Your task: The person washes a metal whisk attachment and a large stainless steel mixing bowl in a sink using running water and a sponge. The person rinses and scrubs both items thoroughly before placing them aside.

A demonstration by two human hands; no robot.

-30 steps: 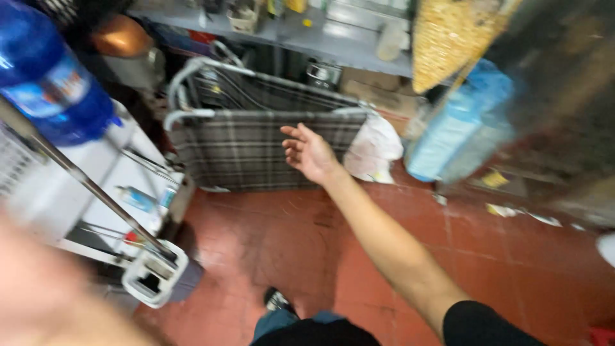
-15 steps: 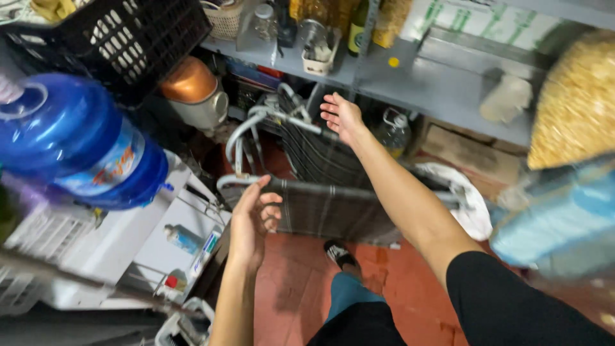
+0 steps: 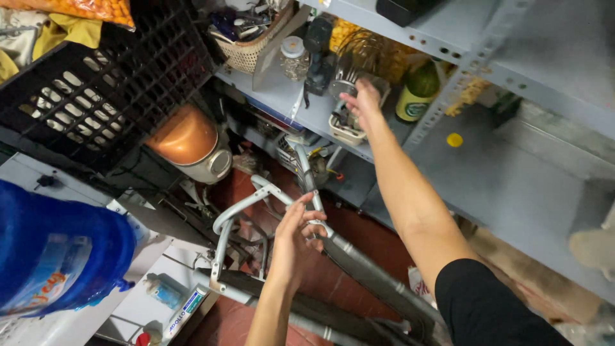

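Observation:
My left hand (image 3: 296,236) grips the grey metal tube of a folded cot frame (image 3: 269,191) that leans below the shelves. My right hand (image 3: 362,102) reaches up to the grey metal shelf (image 3: 307,112) and touches a wire whisk (image 3: 356,61) standing in a small white holder (image 3: 346,131). A green glass bottle (image 3: 418,90) stands just right of that hand, and a small lidded jar (image 3: 295,57) and a dark utensil (image 3: 317,61) stand to its left.
A black plastic crate (image 3: 96,83) juts out at upper left. A copper-topped cooker (image 3: 192,144) sits beneath it. A big blue water bottle (image 3: 57,256) lies at lower left on a white surface. A wicker basket (image 3: 253,45) sits on the shelf. Red tile floor (image 3: 359,237) shows below.
The view swung up from the floor to the shelves. My right hand rose from the cot frame to the whisk. My left hand closed on the frame's tube.

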